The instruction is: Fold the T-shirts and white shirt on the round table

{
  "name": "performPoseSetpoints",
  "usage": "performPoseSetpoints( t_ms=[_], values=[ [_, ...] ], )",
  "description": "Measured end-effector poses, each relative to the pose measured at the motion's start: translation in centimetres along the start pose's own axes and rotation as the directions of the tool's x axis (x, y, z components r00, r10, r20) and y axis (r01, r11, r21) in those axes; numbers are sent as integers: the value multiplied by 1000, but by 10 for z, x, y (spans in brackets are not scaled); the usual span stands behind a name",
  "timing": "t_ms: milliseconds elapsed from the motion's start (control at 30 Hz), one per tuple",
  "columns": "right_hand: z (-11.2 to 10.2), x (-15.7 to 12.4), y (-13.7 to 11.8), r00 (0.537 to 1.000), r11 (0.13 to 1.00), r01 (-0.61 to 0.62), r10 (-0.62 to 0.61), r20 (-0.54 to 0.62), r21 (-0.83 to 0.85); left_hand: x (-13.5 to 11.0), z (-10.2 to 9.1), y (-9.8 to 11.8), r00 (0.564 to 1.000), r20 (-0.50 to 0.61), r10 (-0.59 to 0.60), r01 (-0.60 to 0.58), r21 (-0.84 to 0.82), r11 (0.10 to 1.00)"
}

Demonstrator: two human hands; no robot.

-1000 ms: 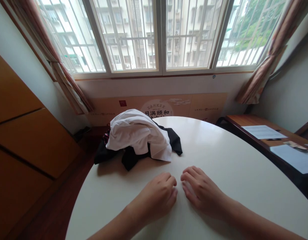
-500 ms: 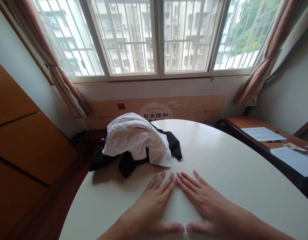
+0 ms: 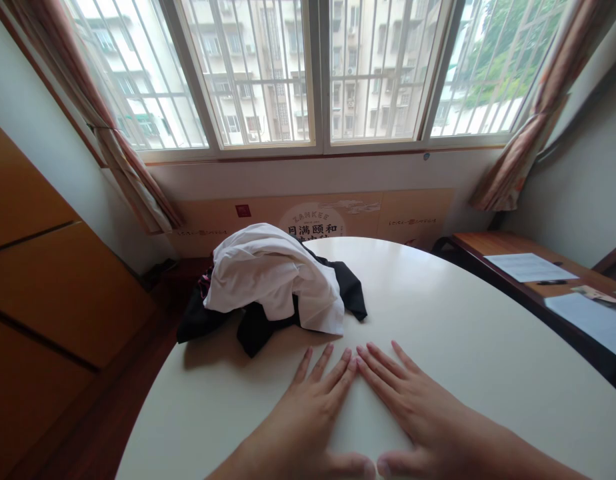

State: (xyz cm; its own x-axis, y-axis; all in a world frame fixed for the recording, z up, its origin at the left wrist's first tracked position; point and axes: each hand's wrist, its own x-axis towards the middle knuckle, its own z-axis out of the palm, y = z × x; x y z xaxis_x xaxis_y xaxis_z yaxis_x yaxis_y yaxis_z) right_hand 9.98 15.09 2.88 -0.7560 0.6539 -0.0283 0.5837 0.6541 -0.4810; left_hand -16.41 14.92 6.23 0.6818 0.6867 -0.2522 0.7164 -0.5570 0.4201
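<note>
View: head camera, one view; we record the following.
Left hand (image 3: 298,427): released, palm down on the white table (image 3: 463,333), fingers spread, holding nothing.
Right hand (image 3: 428,420): released, palm down, fingers spread, empty, its thumb and fingertips close to the left hand's.
Clothing: we list a crumpled white garment (image 3: 273,277) heaped on a black garment (image 3: 258,327), at the table's far left edge, just beyond both hands.
Surroundings: we note a barred window (image 3: 253,73) ahead and a wooden side desk (image 3: 508,267) at right, bearing papers (image 3: 531,267).
</note>
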Motion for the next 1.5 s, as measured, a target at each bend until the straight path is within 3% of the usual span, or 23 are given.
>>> performPoseSetpoints(
  t_ms=[467,1500],
  values=[
    [-5,1,-6,996,996,-56,61,71,-69,-1,1,7,999,-8,-34,35,34,999],
    [-5,0,-6,994,993,-69,76,74,-96,-1,0,9,999,-25,-22,23,44,999]
  ],
)
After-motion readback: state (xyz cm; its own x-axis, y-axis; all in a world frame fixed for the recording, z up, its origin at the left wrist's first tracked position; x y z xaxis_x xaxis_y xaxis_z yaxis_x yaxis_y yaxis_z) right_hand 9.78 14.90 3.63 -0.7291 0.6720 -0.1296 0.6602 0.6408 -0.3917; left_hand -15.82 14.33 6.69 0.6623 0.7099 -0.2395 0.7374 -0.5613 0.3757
